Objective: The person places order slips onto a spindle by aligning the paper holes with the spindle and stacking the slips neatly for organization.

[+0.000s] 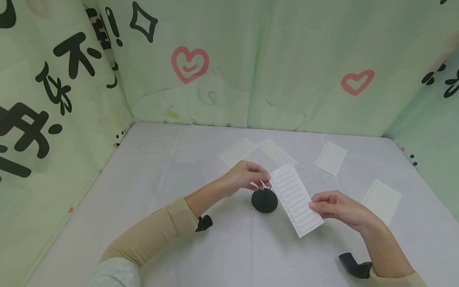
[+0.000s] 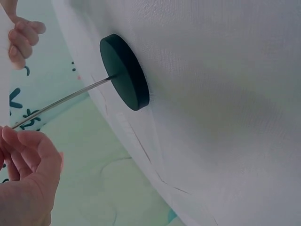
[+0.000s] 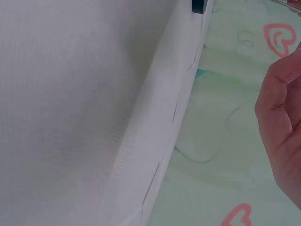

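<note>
In the head view a lined checklist sheet [image 1: 295, 201] hangs tilted between the two hands. My right hand [image 1: 338, 207] pinches it by its right edge. At its upper left edge, the fingertips of my left hand [image 1: 247, 175] pinch the paper beside the rod's upper end; their exact hold is partly hidden. A bill spike with a round black base [image 1: 264, 200] stands on the table under the left hand. Its thin metal rod [image 2: 66, 100] runs up to the left fingertips in the left wrist view. In the right wrist view only part of the right hand [image 3: 282, 122] shows.
Two more checklist sheets [image 1: 238, 151] lie behind the left hand. Another sheet [image 1: 331, 158] lies at the back right, and one [image 1: 383, 201] is partly covered by the right hand. Green printed curtains [image 1: 305, 59] enclose the white table [image 1: 172, 159] at the back and sides.
</note>
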A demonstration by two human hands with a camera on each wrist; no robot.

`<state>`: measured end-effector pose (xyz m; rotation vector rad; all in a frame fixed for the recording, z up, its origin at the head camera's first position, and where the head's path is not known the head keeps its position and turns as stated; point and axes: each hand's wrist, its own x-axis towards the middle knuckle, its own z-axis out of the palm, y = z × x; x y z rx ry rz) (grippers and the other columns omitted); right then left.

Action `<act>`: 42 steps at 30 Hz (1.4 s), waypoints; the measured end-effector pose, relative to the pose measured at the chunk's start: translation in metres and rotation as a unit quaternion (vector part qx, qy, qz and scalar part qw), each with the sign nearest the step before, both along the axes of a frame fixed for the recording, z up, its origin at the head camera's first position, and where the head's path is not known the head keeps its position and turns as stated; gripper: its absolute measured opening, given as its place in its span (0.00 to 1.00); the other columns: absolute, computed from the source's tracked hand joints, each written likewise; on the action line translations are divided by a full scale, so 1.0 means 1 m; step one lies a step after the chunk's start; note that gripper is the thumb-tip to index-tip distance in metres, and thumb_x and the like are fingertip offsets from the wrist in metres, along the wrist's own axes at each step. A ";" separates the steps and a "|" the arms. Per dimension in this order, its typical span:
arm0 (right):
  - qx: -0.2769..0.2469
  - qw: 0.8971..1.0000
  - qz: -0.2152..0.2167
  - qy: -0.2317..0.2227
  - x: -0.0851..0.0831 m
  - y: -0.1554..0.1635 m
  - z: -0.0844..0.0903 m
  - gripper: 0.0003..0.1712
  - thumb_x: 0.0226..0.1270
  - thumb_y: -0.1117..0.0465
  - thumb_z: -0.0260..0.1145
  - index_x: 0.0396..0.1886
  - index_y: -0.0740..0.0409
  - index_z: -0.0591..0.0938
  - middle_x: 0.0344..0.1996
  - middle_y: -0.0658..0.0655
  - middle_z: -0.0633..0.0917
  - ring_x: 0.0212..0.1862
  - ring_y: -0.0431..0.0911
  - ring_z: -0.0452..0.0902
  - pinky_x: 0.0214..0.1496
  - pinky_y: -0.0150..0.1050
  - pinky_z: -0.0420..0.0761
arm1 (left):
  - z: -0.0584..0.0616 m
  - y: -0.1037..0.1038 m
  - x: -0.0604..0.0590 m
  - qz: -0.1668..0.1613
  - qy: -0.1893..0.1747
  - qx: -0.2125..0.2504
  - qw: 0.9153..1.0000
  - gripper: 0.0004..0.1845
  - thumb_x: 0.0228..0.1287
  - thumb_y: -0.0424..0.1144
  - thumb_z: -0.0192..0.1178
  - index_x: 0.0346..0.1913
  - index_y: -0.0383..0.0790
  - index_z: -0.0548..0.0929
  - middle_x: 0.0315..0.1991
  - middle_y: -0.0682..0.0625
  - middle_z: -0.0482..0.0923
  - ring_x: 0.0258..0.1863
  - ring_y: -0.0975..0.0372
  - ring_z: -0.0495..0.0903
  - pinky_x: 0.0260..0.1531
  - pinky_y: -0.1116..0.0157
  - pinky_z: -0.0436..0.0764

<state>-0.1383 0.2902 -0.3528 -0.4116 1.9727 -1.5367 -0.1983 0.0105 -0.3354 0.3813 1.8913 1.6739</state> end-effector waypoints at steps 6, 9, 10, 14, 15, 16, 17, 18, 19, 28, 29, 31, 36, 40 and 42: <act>0.006 1.000 0.003 0.015 -0.001 -0.001 -0.003 0.11 0.67 0.67 0.53 0.33 0.53 0.81 0.33 0.48 0.85 0.34 0.40 0.81 0.37 0.35 0.78 | -0.006 0.001 0.000 0.002 0.020 -0.001 1.000 0.08 0.61 0.35 0.59 0.39 0.33 0.82 0.32 0.42 0.82 0.27 0.60 0.77 0.33 0.67 0.78; 0.014 1.000 0.003 0.022 -0.001 -0.002 -0.005 0.10 0.67 0.67 0.54 0.33 0.54 0.81 0.31 0.47 0.85 0.32 0.40 0.81 0.36 0.35 0.78 | -0.011 0.000 0.000 0.005 0.033 -0.022 0.999 0.08 0.61 0.36 0.59 0.39 0.34 0.82 0.32 0.42 0.82 0.26 0.61 0.77 0.35 0.65 0.79; 0.019 1.000 0.002 0.022 -0.001 -0.002 -0.005 0.10 0.67 0.67 0.54 0.32 0.54 0.81 0.30 0.47 0.85 0.31 0.40 0.80 0.35 0.36 0.78 | -0.014 0.000 0.001 0.006 0.031 -0.030 0.999 0.08 0.61 0.36 0.59 0.38 0.33 0.82 0.32 0.42 0.82 0.26 0.61 0.77 0.35 0.64 0.79; 0.048 0.999 -0.001 0.013 0.000 -0.002 -0.007 0.08 0.66 0.64 0.56 0.33 0.61 0.80 0.27 0.46 0.84 0.29 0.39 0.78 0.35 0.37 0.77 | -0.026 -0.003 0.001 0.006 0.004 -0.056 0.998 0.07 0.61 0.35 0.59 0.37 0.33 0.82 0.30 0.45 0.81 0.24 0.63 0.77 0.36 0.62 0.79; 0.056 0.998 -0.001 0.008 0.000 -0.002 -0.007 0.08 0.66 0.64 0.56 0.33 0.63 0.80 0.26 0.46 0.84 0.29 0.39 0.77 0.34 0.37 0.77 | -0.029 -0.003 0.001 0.004 -0.005 -0.058 0.998 0.07 0.61 0.35 0.59 0.37 0.33 0.81 0.28 0.46 0.81 0.24 0.63 0.76 0.34 0.63 0.79; 0.064 0.998 0.000 0.005 0.000 -0.002 -0.008 0.09 0.66 0.63 0.56 0.34 0.66 0.79 0.26 0.47 0.83 0.28 0.39 0.77 0.34 0.37 0.77 | -0.031 -0.004 0.001 0.004 -0.016 -0.058 0.998 0.07 0.60 0.35 0.59 0.37 0.33 0.81 0.27 0.48 0.81 0.24 0.63 0.76 0.32 0.64 0.78; 0.072 0.997 0.000 0.003 0.000 -0.002 -0.008 0.11 0.66 0.63 0.57 0.35 0.68 0.79 0.26 0.47 0.83 0.28 0.39 0.77 0.34 0.37 0.77 | -0.033 -0.004 0.001 0.004 -0.025 -0.058 0.998 0.07 0.60 0.34 0.59 0.37 0.33 0.81 0.26 0.50 0.80 0.23 0.63 0.76 0.30 0.66 0.77; 0.080 0.997 0.001 0.000 -0.001 -0.002 -0.008 0.12 0.66 0.62 0.57 0.35 0.70 0.78 0.26 0.47 0.83 0.28 0.39 0.77 0.34 0.37 0.78 | -0.036 -0.004 0.000 0.003 -0.033 -0.058 0.998 0.07 0.60 0.34 0.58 0.36 0.33 0.81 0.24 0.50 0.80 0.22 0.63 0.76 0.28 0.67 0.76; 0.087 0.996 0.003 -0.003 -0.001 -0.002 -0.009 0.13 0.65 0.62 0.57 0.35 0.71 0.78 0.26 0.48 0.83 0.28 0.40 0.77 0.34 0.37 0.78 | -0.038 -0.004 0.000 0.003 -0.041 -0.058 0.997 0.06 0.60 0.34 0.58 0.36 0.33 0.81 0.24 0.51 0.79 0.22 0.63 0.76 0.26 0.68 0.75; 0.146 0.989 0.019 -0.022 -0.007 -0.003 -0.017 0.15 0.63 0.58 0.60 0.33 0.69 0.80 0.23 0.49 0.80 0.26 0.40 0.74 0.32 0.37 0.77 | -0.056 0.005 -0.004 0.029 -0.099 -0.084 0.991 0.05 0.58 0.33 0.59 0.34 0.34 0.81 0.21 0.49 0.79 0.16 0.63 0.74 0.16 0.71 0.69; 0.152 0.988 0.019 -0.025 -0.008 -0.003 -0.019 0.15 0.63 0.58 0.61 0.33 0.68 0.80 0.22 0.49 0.80 0.25 0.40 0.74 0.31 0.36 0.76 | -0.058 0.006 -0.004 0.033 -0.104 -0.087 0.990 0.04 0.58 0.33 0.59 0.34 0.34 0.81 0.21 0.49 0.79 0.16 0.63 0.73 0.15 0.71 0.69; 0.165 0.986 0.019 -0.029 -0.009 -0.004 -0.021 0.14 0.62 0.57 0.61 0.31 0.67 0.80 0.21 0.48 0.79 0.25 0.39 0.73 0.28 0.34 0.74 | -0.059 0.007 -0.004 0.038 -0.111 -0.094 0.989 0.04 0.58 0.33 0.59 0.34 0.35 0.81 0.20 0.50 0.79 0.15 0.64 0.73 0.15 0.72 0.69; 0.189 0.982 0.016 -0.027 -0.010 -0.007 -0.026 0.13 0.61 0.58 0.62 0.30 0.66 0.80 0.19 0.48 0.78 0.23 0.39 0.71 0.25 0.31 0.68 | -0.061 0.010 -0.002 0.047 -0.118 -0.108 0.986 0.04 0.58 0.33 0.59 0.33 0.34 0.80 0.19 0.50 0.79 0.13 0.65 0.71 0.14 0.72 0.69; 0.209 0.978 0.011 -0.023 -0.011 -0.010 -0.028 0.12 0.61 0.58 0.62 0.29 0.64 0.81 0.18 0.48 0.79 0.22 0.40 0.72 0.23 0.30 0.66 | -0.065 0.012 -0.003 0.055 -0.120 -0.125 0.983 0.04 0.57 0.33 0.59 0.33 0.34 0.80 0.18 0.50 0.78 0.12 0.65 0.71 0.13 0.73 0.70; 0.217 0.976 0.011 -0.023 -0.011 -0.012 -0.029 0.12 0.60 0.57 0.63 0.28 0.63 0.81 0.17 0.48 0.78 0.21 0.39 0.71 0.21 0.29 0.64 | -0.066 0.014 -0.004 0.059 -0.120 -0.134 0.982 0.04 0.57 0.33 0.59 0.32 0.35 0.80 0.18 0.50 0.78 0.12 0.65 0.71 0.12 0.73 0.71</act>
